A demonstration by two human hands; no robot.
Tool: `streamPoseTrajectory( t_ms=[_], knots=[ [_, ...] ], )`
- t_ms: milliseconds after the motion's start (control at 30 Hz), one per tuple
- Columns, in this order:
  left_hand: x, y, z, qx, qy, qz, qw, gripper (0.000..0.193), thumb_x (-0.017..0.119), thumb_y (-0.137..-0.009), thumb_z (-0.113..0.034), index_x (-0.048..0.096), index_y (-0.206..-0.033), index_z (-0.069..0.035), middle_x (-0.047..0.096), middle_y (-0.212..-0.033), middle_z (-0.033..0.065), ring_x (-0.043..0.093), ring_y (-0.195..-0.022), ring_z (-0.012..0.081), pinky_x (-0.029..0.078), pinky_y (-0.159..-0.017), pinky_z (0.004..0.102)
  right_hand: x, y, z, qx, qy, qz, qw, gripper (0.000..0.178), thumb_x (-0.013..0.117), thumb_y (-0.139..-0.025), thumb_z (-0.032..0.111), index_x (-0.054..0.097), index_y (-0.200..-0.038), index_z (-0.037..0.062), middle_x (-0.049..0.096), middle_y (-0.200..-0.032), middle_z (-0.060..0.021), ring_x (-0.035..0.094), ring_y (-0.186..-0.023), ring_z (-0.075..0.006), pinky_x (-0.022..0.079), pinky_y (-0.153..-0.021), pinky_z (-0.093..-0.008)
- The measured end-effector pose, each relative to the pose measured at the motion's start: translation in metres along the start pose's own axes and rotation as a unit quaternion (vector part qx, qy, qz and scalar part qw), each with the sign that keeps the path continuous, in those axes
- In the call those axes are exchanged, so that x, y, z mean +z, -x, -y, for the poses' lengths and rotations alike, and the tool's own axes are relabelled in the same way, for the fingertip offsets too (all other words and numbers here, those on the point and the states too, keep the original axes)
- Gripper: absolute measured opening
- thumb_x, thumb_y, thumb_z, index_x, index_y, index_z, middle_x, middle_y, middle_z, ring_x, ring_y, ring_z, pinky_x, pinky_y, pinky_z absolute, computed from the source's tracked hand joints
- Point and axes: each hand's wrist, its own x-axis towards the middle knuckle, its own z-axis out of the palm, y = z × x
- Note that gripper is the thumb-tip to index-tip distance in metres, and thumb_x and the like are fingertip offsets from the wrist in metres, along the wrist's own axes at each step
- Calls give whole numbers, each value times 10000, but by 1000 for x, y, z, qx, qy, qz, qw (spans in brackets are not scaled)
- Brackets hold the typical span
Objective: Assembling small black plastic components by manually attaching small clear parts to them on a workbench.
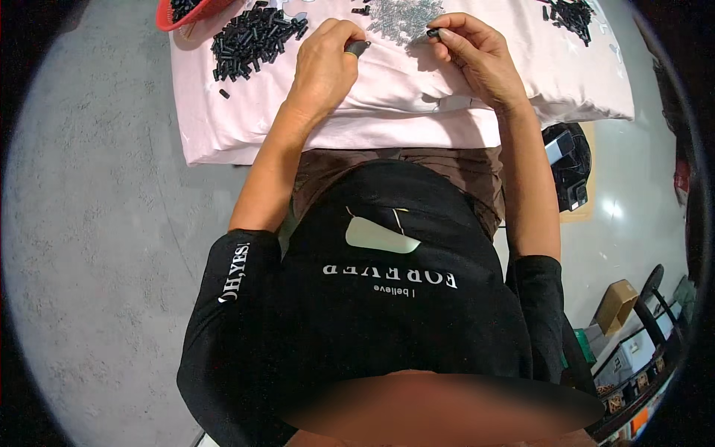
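Observation:
My left hand (325, 68) is closed around a small dark object with a yellowish edge (357, 48); only its end sticks out past the thumb side, so its kind cannot be made out. Between the thumb and fingertips of my right hand (480, 59) is a small black cylindrical piece (433, 33). Just beyond and between the hands lies a heap of small clear pieces (402, 20). A large pile of short black cylindrical pieces (253, 43) spreads to the left of my left hand, with one loose black piece (224, 94) nearer to me.
A pink cloth (223, 134) covers the work surface. At its far left stands a red basket (167, 16) with dark pieces inside. Another small pile of black pieces (573, 18) lies far right. A cardboard box (617, 307) stands on the floor to the right.

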Motion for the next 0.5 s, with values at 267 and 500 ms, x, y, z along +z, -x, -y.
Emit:
streamPoseTrajectory(
  t_ms=[267,500],
  knots=[
    [4,2,-3,48,-25,10,999,283,525,-803,84,668,-1040,24,672,-1006,188,681,-907,353,540,-854,391,0,1,0,6,5,-13,1000,205,619,-1026,86,667,-1204,-2,676,-962,-33,598,-814,-67,510,-743,-183],
    [0,-5,-25,-1,72,25,997,255,543,-797,71,664,-1015,14,686,-974,199,681,-909,382,539,-851,438,-2,0,0,1,9,0,1000,210,617,-1028,90,665,-1210,-5,674,-980,-34,603,-829,-68,512,-747,-189]
  ],
)
